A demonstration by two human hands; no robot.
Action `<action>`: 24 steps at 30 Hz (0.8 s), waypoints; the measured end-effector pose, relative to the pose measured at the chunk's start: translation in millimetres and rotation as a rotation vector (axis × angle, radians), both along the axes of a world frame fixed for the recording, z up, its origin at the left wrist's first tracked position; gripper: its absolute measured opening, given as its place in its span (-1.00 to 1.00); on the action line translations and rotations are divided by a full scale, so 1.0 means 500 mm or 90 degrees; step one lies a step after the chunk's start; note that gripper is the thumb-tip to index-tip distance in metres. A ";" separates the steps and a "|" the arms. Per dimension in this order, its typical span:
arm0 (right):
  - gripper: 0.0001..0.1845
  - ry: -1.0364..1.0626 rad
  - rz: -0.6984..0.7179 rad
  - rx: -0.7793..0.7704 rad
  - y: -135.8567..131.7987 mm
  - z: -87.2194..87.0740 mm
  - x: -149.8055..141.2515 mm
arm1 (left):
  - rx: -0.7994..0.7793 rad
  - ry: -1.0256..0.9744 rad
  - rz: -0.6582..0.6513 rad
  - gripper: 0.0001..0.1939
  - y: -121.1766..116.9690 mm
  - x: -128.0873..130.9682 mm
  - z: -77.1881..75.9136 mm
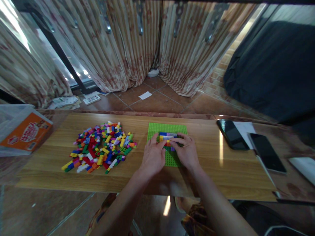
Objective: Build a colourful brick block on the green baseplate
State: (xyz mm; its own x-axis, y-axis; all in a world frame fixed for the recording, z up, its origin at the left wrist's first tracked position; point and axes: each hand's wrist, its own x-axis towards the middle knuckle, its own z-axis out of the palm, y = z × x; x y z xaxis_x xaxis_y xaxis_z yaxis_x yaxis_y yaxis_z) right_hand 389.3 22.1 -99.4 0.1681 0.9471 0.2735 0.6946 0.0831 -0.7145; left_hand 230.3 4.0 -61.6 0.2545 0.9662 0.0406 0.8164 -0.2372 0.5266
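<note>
A bright green studded baseplate [172, 160] lies on the wooden table in front of me. On its middle stands a low block of colourful toy bricks [168, 134], with blue, lilac, yellow, white, red and green pieces showing. My left hand [154, 158] grips the left side of these bricks, its thumb reaching over their front. From the right, my right hand [187, 153] closes on the same bricks with bent fingers, thumb near the left thumb. Both thumb tips meet around a small red and yellow part. My fingers partly hide the bricks' sides.
A loose heap of mixed toy bricks [104, 149] spreads on the table [209, 183] to the left. An orange-labelled plastic box [27, 132] sits at the far left. Two dark phones, one black [232, 134] and one beside it [267, 152], lie right near white paper [244, 131].
</note>
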 end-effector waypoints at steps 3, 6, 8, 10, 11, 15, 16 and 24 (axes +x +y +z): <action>-0.84 -0.017 -0.006 0.000 -0.001 0.004 -0.002 | 0.010 0.004 -0.007 -0.59 0.000 -0.001 -0.003; -0.84 -0.031 -0.008 0.011 -0.002 0.007 -0.003 | 0.023 0.015 -0.014 -0.58 0.000 -0.002 -0.006; -0.83 -0.042 -0.007 0.018 -0.002 0.008 -0.002 | 0.028 0.024 -0.017 -0.58 -0.001 -0.002 -0.008; -0.83 -0.058 0.001 0.018 -0.001 0.008 -0.001 | 0.030 0.030 -0.021 -0.57 -0.001 -0.002 -0.008; -0.83 -0.067 0.007 0.019 -0.001 0.007 0.000 | 0.031 0.031 -0.023 -0.57 -0.001 -0.002 -0.008; -0.82 -0.102 0.035 0.035 0.003 0.003 0.004 | 0.040 0.030 -0.021 -0.57 -0.003 -0.001 -0.009; -0.82 -0.108 0.038 0.039 0.003 0.003 0.005 | 0.041 0.030 -0.021 -0.56 -0.004 -0.001 -0.010; -0.80 -0.103 0.018 0.018 -0.002 0.015 0.000 | 0.054 0.043 -0.035 -0.56 -0.004 -0.002 -0.011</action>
